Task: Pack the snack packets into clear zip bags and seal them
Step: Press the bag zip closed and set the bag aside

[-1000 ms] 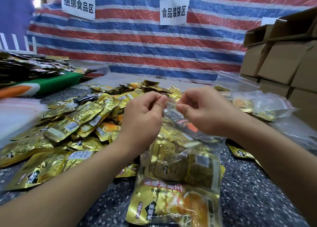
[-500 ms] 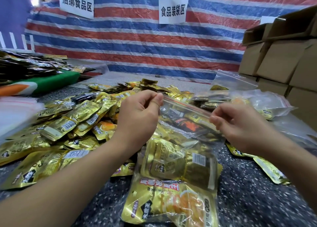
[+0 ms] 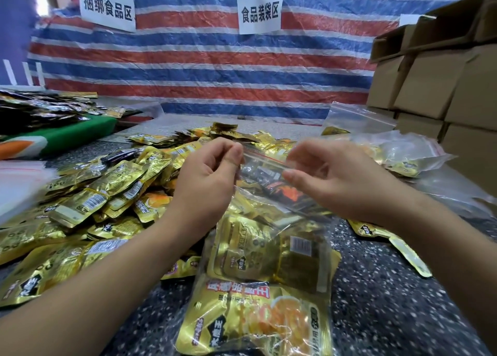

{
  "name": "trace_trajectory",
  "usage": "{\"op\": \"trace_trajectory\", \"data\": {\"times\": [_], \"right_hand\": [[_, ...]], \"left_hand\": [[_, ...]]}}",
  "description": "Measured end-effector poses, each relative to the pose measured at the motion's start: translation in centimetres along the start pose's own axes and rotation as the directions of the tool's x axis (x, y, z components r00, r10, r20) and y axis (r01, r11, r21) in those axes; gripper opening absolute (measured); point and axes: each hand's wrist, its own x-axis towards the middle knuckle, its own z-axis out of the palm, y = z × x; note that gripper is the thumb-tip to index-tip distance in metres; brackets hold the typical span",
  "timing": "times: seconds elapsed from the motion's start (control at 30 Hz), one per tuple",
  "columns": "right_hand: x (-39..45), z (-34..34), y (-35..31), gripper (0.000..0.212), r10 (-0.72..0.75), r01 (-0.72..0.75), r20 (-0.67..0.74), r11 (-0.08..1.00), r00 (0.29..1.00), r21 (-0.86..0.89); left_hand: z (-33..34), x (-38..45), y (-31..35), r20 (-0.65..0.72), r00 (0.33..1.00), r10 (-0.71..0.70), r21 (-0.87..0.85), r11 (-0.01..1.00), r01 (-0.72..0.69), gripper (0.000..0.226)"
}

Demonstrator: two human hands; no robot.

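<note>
Zip bag [image 3: 269,248]: long axis fwd, mouth away, both hands pinching.

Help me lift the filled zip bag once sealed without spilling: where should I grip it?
Grip the zip bag by its top strip, from above, a hand at each end, as the left hand and right hand pinch it now. The packets' weight hangs below.

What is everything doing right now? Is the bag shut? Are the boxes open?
zip bag: filled with gold packets, held up by its top strip; whether it is fully sealed is not clear.
left hand: pinching the bag's top strip.
right hand: pinching the same strip.
loose snack packets: heaped on the table, not bagged.
packed bags: lying filled, far right.
cardboard boxes: stacked, the top one with flaps open.
</note>
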Motion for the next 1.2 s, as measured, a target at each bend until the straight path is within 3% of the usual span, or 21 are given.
{"op": "trace_trajectory", "data": {"times": [0.1, 0.23, 0.4, 0.7, 0.97, 1.1, 1.17, 1.2], "right_hand": [[0.9, 0.6, -0.7, 0.008, -0.007, 0.007, -0.008, 0.999, 1.0, 0.033], [0.6, 0.7, -0.3, 0.022, -0.029, 0.031, -0.065, 0.999, 0.997, 0.031], [-0.3, 0.8, 0.9, 0.014, -0.071, 0.063, -0.119, 0.996, 0.99, -0.069], [-2.5, -0.3, 4.1, 0.019, -0.064, 0.04, -0.144, 0.985, 0.987, -0.165], [-3.9, -0.4, 5.9, 0.016, -0.085, 0.057, -0.164, 0.984, 0.983, -0.168], [-4.7, 0.5, 6.3, 0.018, 0.036, -0.038, -0.194, 0.999, 0.98, -0.003], [-4.6, 1.0, 5.9, 0.026, 0.209, -0.155, -0.153, 0.939, 0.966, 0.306], [-4.5, 1.3, 5.7, 0.032, 0.297, -0.206, -0.104, 0.835, 0.949, 0.51]], "left_hand": [[0.0, -0.1, -0.1, -0.016, 1.0, 0.004, -0.003, 1.0, -0.004, 0.027], [0.1, -0.2, 0.0, -0.033, 0.999, 0.001, 0.035, 0.999, 0.0, 0.03], [0.0, -0.2, 0.2, -0.077, 0.997, 0.03, 0.053, 0.998, -0.026, 0.03], [-0.4, 0.1, 0.2, -0.108, 0.994, 0.024, 0.059, 0.998, -0.018, 0.028], [-0.5, 0.1, 0.0, -0.096, 0.995, 0.016, 0.091, 0.996, -0.007, 0.026], [-0.1, 0.0, -0.4, -0.014, 0.999, -0.034, 0.01, 0.999, 0.035, 0.026], [0.1, 0.0, -0.5, -0.007, 0.997, -0.077, -0.039, 0.996, 0.076, 0.026], [0.2, 0.0, -0.5, -0.009, 0.996, -0.091, -0.061, 0.994, 0.091, 0.026]]}}
